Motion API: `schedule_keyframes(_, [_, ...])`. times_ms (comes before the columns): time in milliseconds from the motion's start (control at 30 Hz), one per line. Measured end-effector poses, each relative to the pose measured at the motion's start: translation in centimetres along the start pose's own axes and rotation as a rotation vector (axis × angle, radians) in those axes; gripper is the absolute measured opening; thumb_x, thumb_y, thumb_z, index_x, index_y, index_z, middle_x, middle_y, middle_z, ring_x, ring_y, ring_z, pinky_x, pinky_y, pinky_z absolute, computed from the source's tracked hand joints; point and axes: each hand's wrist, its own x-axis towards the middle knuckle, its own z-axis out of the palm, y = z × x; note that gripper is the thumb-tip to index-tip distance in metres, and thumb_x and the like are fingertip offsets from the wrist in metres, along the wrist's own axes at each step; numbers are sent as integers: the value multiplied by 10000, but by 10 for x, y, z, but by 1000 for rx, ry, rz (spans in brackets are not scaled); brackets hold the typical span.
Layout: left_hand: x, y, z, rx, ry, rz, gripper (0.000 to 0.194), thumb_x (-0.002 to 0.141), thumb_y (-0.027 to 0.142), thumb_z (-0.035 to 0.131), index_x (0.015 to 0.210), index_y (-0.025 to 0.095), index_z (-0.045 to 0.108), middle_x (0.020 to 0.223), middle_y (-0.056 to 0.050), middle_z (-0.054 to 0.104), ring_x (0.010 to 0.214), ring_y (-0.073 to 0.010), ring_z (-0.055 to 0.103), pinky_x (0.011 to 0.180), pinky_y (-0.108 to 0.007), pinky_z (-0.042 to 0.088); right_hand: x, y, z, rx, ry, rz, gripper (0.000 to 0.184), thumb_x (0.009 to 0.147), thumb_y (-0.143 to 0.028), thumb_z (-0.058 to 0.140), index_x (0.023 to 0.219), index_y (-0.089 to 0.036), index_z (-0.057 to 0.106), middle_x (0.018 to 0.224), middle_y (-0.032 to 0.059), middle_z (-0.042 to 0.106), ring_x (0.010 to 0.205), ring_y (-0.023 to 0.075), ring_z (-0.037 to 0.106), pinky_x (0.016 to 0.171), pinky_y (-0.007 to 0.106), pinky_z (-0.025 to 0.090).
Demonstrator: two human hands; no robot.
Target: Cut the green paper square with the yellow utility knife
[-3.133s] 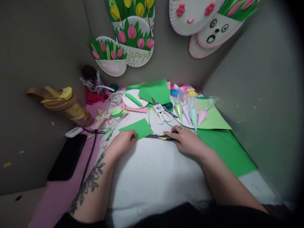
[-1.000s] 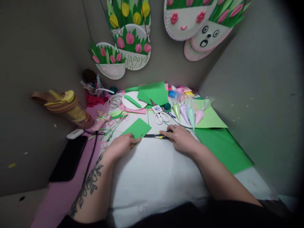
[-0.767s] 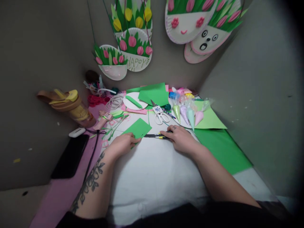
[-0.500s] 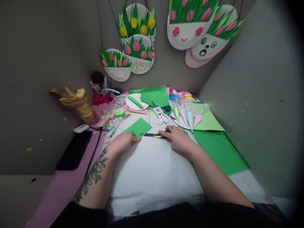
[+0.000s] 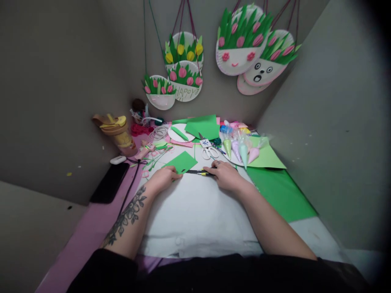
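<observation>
Flat on the white table [image 5: 198, 211], left hand [image 5: 163, 178] pressing the green paper [image 5: 180, 162], right hand [image 5: 225, 176] closed on a dark ruler [image 5: 195, 172] alongside: likely skewed line should paper slide.

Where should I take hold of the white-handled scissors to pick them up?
Probably by the two handle loops of the scissors, coming from the near side: they lie flat, loops toward the person and blades pointing away toward the green paper.
</observation>
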Motion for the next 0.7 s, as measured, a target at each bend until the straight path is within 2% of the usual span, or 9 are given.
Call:
schedule_keyframes(167, [-3,0,2,59,46,32,399,839,500,470,921,192,710,807,-53,610,814,-198,530,686,-282,365,-6,2,-1,8,-3,14,552,834,-88,488,1329,-324,555,1123,103,588,954,231,544,806,326,336])
schedule_keyframes(367, [-4,0,4,111,41,26,394,854,470,457,1016,224,719,865,-60,627,834,-206,529,728,-294,386,-6,-4,-2,-1,7,-7,519,851,-103,481,1315,-321,565,1060,103,596,913,229,548,775,322,333])
schedule_keyframes(700, [-2,-9,6,288,17,128,415,918,408,377,1096,258,721,940,-67,600,820,-198,527,724,-299,370,-10,-7,-6,27,8,-26,529,823,-82,494,1294,-305,584,1035,107,589,893,227,538,763,322,320])
